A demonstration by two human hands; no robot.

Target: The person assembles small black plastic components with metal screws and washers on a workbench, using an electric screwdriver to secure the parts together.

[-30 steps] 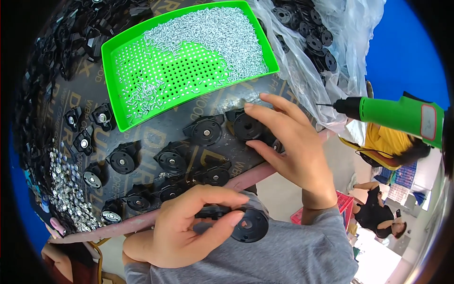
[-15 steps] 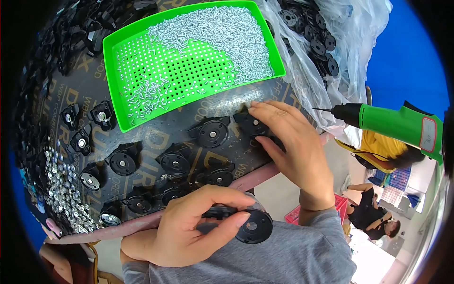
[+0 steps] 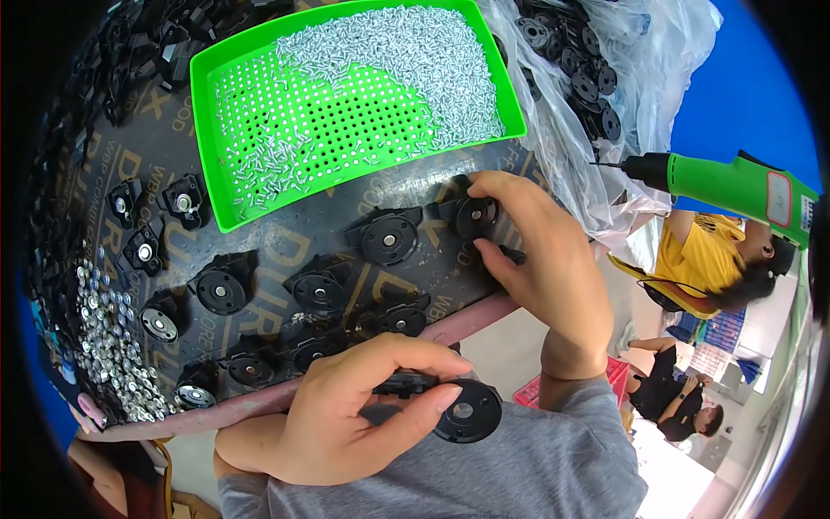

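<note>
Near the table's front edge, my left hand [image 3: 346,415] is closed, thumb and index finger pinching a black round part [image 3: 471,417] with a pale centre. That part hangs in front of my grey shirt. Over the right side of the table, my right hand [image 3: 553,251] curves round a black disc [image 3: 476,218] with a small silver centre. Its index finger and thumb lie at opposite edges of the disc, which sits on a black bracket; the other fingers are partly hidden. Left of it stands a similar black disc assembly [image 3: 389,239], and several more stand in rows.
A green perforated tray [image 3: 206,143] holds many small silver screws. Loose silver pieces [image 3: 117,355] lie at the left. Clear plastic [image 3: 644,78] surrounds black discs at the back right. A green electric screwdriver [image 3: 726,183] hangs at the right. Other people are beyond the table.
My right hand's fingers have spread and shifted slightly, exposing a disc face where a bracket with a silver centre showed. My left hand stays nearly still with its part. The screwdriver has swung slightly right.
</note>
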